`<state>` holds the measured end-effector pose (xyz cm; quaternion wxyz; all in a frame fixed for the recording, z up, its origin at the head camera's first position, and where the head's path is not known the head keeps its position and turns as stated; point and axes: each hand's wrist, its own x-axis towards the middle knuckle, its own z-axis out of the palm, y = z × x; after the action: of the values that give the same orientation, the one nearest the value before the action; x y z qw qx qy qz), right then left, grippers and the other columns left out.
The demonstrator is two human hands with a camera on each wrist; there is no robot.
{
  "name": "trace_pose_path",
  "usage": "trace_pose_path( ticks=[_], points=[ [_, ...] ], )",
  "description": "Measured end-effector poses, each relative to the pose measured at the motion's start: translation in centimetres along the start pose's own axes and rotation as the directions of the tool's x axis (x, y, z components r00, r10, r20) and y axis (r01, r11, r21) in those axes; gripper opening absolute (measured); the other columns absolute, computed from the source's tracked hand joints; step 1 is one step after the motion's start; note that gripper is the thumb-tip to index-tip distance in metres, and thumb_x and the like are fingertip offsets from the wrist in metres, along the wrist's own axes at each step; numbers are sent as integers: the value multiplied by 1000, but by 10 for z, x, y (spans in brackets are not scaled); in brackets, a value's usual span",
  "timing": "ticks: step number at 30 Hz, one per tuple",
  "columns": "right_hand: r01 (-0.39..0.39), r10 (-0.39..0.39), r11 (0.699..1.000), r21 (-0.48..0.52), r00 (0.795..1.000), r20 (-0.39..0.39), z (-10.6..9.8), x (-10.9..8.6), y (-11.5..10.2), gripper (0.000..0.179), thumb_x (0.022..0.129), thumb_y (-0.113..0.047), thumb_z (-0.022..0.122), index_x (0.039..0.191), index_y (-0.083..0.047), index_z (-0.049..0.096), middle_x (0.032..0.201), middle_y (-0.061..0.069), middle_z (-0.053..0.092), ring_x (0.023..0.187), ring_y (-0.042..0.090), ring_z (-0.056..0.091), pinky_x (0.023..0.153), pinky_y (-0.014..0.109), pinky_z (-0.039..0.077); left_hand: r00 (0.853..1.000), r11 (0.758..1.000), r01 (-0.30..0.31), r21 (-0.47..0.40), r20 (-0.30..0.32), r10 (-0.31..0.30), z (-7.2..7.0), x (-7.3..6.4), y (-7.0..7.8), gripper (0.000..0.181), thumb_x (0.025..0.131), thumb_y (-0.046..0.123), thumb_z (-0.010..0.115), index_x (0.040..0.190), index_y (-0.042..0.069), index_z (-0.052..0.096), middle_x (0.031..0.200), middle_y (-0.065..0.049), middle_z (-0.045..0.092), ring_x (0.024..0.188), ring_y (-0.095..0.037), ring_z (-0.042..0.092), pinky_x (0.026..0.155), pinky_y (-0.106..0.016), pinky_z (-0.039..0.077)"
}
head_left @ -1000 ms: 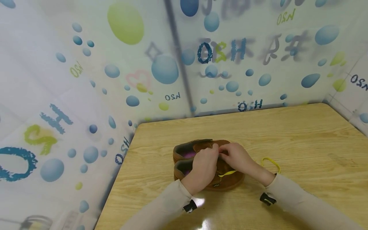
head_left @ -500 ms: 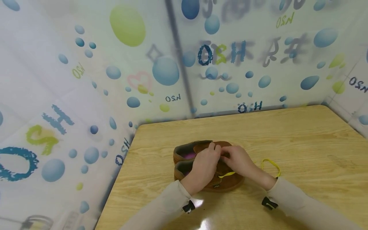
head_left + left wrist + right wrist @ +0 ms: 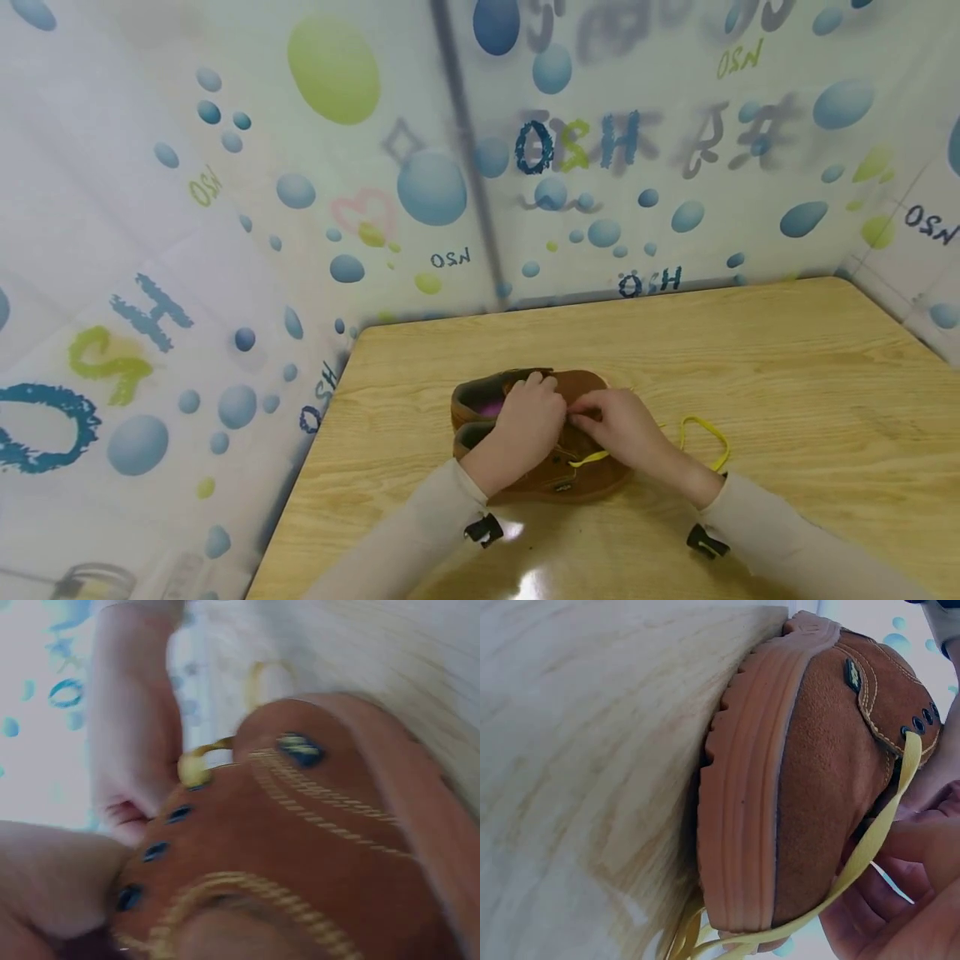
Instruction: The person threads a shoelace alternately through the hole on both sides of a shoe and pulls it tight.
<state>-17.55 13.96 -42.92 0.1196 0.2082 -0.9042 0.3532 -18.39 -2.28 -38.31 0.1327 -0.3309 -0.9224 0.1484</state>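
Two brown suede shoes lie side by side on the table, toes to the right in the head view. My left hand lies over the near shoe and grips it by the eyelet flap. Thumb and forefinger of my right hand pinch together at the lacing's far side; the bit of yellow shoelace there is mostly hidden by the fingers. From a front eyelet the shoelace runs over the toe, past the right hand. Bare dark eyelets line the flap. The far shoe is partly covered by the hands.
A loop of the lace lies on the wooden table, right of the toes. Printed walls with blue and green drops stand behind and left of the table. Black clips sit at both sleeve cuffs.
Both hands' fingertips have come slightly nearer to the body, and the left hand's fingers have shifted on the shoe. The shoes and the loose lace loop stay about where they were.
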Motion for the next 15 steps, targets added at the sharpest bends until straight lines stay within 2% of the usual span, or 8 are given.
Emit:
trace_pose_path(
  ticks=[3,6,9,12,13,14,15],
  points=[
    [5,-5,1000,0,1000,-5,0,-2,-2,4,86,-10,75,89,-12,78,88,0,76,75,10,67,66,22,51,999,982,12,-189,34,-6,-1,2,-6,24,95,30,66,74,21,75,79,3,61,70,-14,52,58,-23,43],
    [10,-10,1000,-8,1000,-23,0,-3,-4,3,86,-13,76,86,-11,78,85,-1,76,72,8,66,64,20,49,995,933,79,-351,82,-53,-2,7,-9,23,93,27,69,72,21,76,76,5,64,66,-10,55,53,-20,42],
    [28,-29,1000,-14,999,-45,-1,-3,-4,4,86,-14,77,82,-12,78,83,-1,76,71,9,66,63,20,49,988,900,142,-412,110,-105,-3,12,-9,21,90,23,73,69,23,75,72,9,66,60,-5,53,49,-18,41],
    [46,-47,999,-18,998,-52,-1,-3,-4,4,84,-13,78,80,-13,77,80,-2,75,70,9,67,62,21,50,986,886,164,-433,93,-138,-2,14,-9,21,90,19,71,69,22,71,71,9,61,58,-3,45,47,-17,37],
    [50,-51,999,-23,997,-52,-1,-3,-3,4,83,-11,78,80,-14,77,79,-2,75,69,9,66,62,21,50,986,871,169,-462,70,-154,-3,13,-10,19,92,19,69,73,20,71,74,7,61,59,-3,45,49,-17,36],
    [50,-51,998,-25,997,-50,-1,-3,-3,5,83,-11,79,79,-14,77,79,-2,75,69,9,66,62,21,50,984,844,167,-509,37,-172,-6,13,-12,17,94,18,67,77,18,71,77,6,61,62,-4,47,51,-17,37],
    [50,-52,998,-33,997,-50,-1,-3,-2,5,83,-11,79,79,-14,77,78,-3,75,69,9,66,62,21,50,981,797,163,-581,6,-196,-9,14,-15,16,97,18,64,82,15,70,80,3,62,62,-7,49,52,-17,38]
  ],
)
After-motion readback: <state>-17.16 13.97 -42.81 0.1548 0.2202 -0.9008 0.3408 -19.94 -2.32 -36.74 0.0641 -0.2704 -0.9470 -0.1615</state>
